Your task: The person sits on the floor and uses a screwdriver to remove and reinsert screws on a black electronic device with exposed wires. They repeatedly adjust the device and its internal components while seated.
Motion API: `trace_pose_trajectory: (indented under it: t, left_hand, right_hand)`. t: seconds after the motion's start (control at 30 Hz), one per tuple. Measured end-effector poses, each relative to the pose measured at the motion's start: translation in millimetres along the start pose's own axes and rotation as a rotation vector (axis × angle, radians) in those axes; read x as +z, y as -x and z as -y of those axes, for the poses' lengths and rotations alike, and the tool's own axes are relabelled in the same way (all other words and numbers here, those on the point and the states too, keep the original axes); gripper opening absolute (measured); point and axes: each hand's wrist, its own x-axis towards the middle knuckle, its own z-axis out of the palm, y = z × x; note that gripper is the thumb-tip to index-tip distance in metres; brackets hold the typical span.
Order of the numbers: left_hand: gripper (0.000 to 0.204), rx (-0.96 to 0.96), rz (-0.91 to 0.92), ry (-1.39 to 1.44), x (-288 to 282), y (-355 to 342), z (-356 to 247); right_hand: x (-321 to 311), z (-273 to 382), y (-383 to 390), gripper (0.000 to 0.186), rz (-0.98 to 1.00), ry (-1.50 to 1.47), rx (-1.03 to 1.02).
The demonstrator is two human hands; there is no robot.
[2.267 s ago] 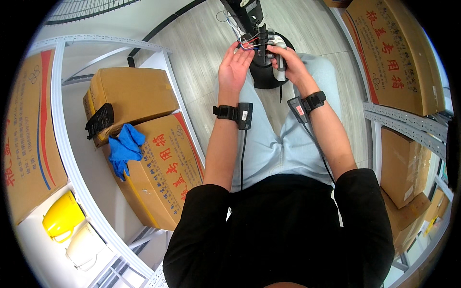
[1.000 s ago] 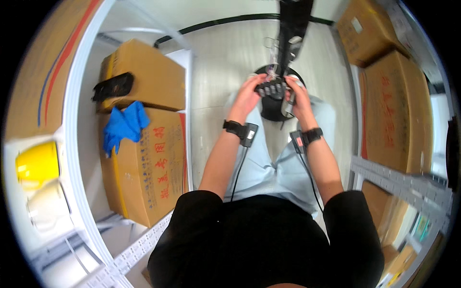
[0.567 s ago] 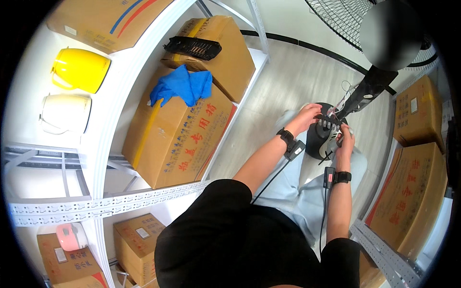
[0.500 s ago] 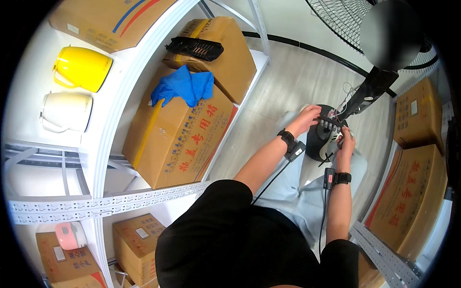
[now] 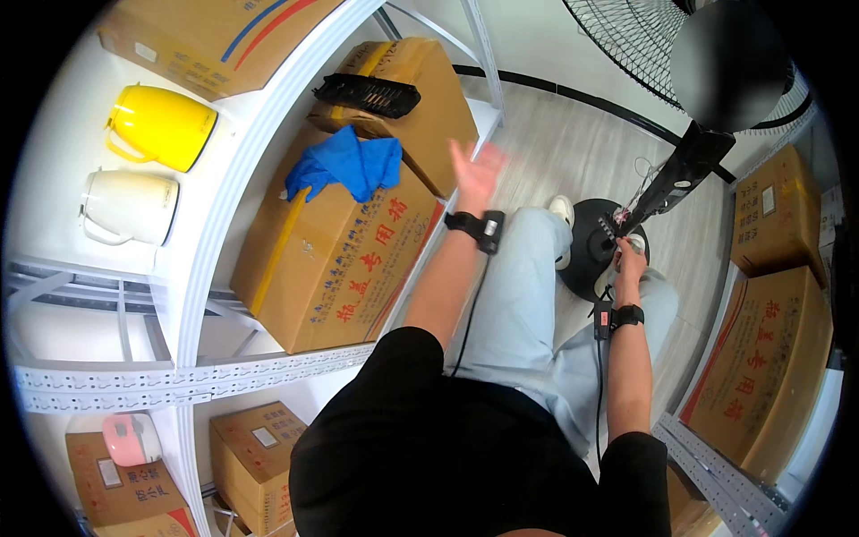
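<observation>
Cable [image 5: 599, 394] trails from the right wrist band [image 5: 630, 315]; farther out, the left hand [image 5: 477, 172], fingers spread, holds nothing near the blue cloth [image 5: 353, 163], while the right hand [image 5: 632, 259] grips one end of a black button strip [image 5: 608, 230] above the round base [image 5: 583, 259]. Thin wires [image 5: 642, 183], seemingly joined to it, run beside the fan post [image 5: 676, 179]; a one-handed twist could tug them loose.
</observation>
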Motion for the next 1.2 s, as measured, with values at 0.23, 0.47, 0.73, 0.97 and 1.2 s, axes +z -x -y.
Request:
trace_pose_trajectory:
  t: [0.23, 0.47, 0.73, 0.97, 1.2]
  left_hand:
    - [0.111, 0.3, -0.188, -0.057, 19, -32, -124]
    - [0.068, 0.237, -0.081, -0.22, -4, -93, -190]
    - [0.035, 0.198, 0.015, -0.253, -2, -102, -183]
    - [0.037, 0.226, -0.009, -0.334, 28, -64, -178]
    - [0.036, 0.195, 0.142, -0.448, 50, -27, -157]
  right_hand:
    - [0, -11, -8, 0.021, 0.057, 0.052, -0.015]
    - [11, -25, -8, 0.022, 0.122, 0.028, -0.013]
    - [6, -16, -8, 0.022, 0.068, 0.02, -0.075]
    - [15, -17, -4, 0.02, 0.037, 0.06, -0.018]
    - [18, -15, 4, 0.018, 0.05, 0.021, -0.016]
